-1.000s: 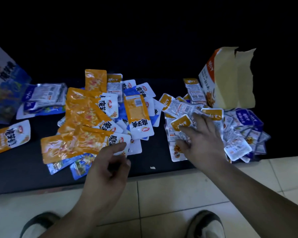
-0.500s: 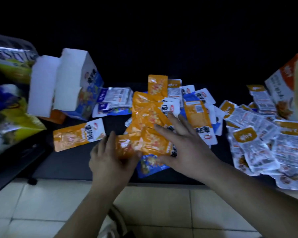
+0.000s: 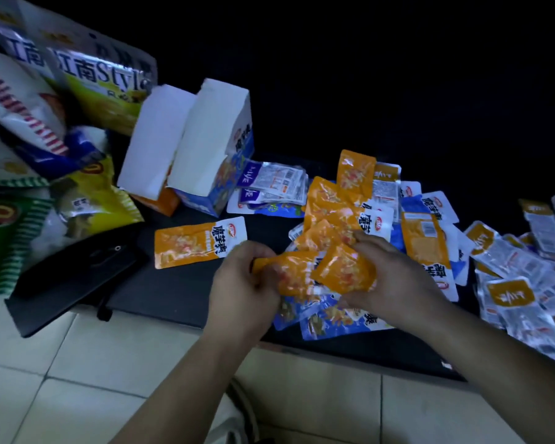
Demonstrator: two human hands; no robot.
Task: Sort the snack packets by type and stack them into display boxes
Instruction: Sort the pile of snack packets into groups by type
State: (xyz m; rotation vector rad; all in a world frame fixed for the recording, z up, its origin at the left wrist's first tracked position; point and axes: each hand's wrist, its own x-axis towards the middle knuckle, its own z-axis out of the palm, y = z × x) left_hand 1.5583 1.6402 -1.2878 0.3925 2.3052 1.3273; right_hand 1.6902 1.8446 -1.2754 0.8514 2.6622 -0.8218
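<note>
Dark tabletop carried an open display box at the back left and a heap of snack packets to its right. Nearest me, my left hand pinched one orange packet; my right hand curled round a second orange packet overlapping it.

The big bag at upper left reads "江南Style"; the lone orange packet left of centre reads "魔芋爽".
</note>
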